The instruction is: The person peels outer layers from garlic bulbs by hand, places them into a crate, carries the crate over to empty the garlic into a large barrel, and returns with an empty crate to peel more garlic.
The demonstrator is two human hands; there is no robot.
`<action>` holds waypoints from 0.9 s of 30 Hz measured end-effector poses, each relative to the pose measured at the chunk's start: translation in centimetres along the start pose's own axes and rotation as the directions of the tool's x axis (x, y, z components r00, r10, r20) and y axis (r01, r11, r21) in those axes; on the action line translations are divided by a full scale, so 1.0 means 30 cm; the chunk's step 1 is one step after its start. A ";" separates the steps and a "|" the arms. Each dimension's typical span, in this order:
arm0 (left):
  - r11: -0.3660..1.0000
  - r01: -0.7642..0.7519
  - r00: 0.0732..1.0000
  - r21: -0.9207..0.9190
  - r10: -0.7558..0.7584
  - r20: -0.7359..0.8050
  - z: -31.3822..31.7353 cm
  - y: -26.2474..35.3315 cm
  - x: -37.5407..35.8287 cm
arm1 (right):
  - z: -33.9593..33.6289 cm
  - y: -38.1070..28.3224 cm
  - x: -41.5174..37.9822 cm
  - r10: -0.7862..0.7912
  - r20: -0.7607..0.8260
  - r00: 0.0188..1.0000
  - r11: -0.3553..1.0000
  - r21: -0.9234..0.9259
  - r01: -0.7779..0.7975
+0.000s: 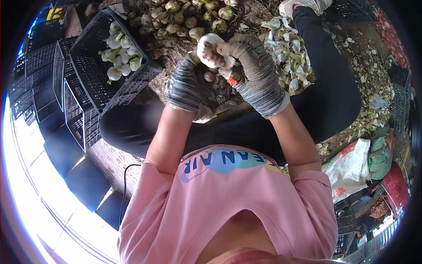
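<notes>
Both my hands wear grey striped knit gloves and meet in front of me above my knees. My right hand (257, 75) wraps its fingers over a white bulb (207, 47) that looks like garlic or onion. A small red-tipped thing (231, 81), perhaps a tool handle, shows under its palm. My left hand (188, 86) grips the same bulb from the left side, with its fingers curled against it. A small round brown piece (210, 76) sits between the two palms.
A black plastic crate (88, 66) at the left holds several peeled white bulbs (119, 55). Unpeeled bulbs (184, 17) lie heaped ahead. Pale peelings (288, 48) litter the ground beside my black trouser leg (334, 88). More stacked crates (39, 66) stand far left, with sacks (351, 169) at right.
</notes>
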State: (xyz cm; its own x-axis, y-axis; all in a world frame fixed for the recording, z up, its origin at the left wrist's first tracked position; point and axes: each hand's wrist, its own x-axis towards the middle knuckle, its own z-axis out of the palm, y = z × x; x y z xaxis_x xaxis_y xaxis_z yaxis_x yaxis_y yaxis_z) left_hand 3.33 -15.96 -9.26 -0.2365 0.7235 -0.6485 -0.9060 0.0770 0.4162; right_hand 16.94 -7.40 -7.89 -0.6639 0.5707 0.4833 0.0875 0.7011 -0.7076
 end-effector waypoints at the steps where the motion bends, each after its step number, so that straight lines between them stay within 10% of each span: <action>1: 0.997 0.003 1.000 0.076 -0.002 -0.020 -0.004 -0.002 0.006 | -0.003 0.011 -0.003 0.031 0.042 0.999 0.995 0.089 -0.035; 4: 0.929 -0.114 0.992 0.352 0.127 -0.014 -0.009 0.005 -0.018 | 0.017 0.035 -0.033 0.296 0.092 0.951 0.827 0.473 -0.303; 7: 0.739 -0.358 0.930 0.571 0.334 0.151 0.014 0.004 -0.043 | 0.025 0.060 -0.029 0.615 0.285 0.735 -0.184 0.958 -0.218; 8: 0.555 -0.469 0.868 0.687 0.433 0.243 0.003 0.000 -0.035 | 0.000 0.040 -0.029 0.683 0.239 0.690 0.115 0.898 -0.425; 10: 0.864 -0.303 0.951 0.402 0.299 0.073 0.012 0.006 -0.035 | -0.021 0.030 -0.016 0.640 0.205 0.740 0.293 0.825 -0.483; 15: 0.790 -0.423 0.901 0.443 0.419 0.113 0.007 -0.007 -0.024 | 0.043 0.011 -0.046 0.424 -0.019 0.905 0.849 0.356 -0.390; 21: 0.473 -0.490 0.805 0.732 0.567 0.173 0.060 -0.041 -0.038 | 0.003 0.033 -0.032 0.458 0.009 0.889 0.873 0.182 -0.452; 27: 0.754 -0.366 0.918 0.545 0.388 0.080 0.035 -0.041 0.007 | 0.021 0.104 -0.042 0.603 0.038 0.797 0.757 0.288 -0.587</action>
State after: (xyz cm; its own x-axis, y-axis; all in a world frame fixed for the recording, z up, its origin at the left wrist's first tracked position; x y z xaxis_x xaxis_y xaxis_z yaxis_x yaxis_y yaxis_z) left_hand 4.78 -15.17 -9.24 -0.5401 0.7494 -0.3830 -0.4054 0.1671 0.8987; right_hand 17.59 -6.21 -11.03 -0.5043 0.8614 -0.0611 0.2417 0.0729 -0.9676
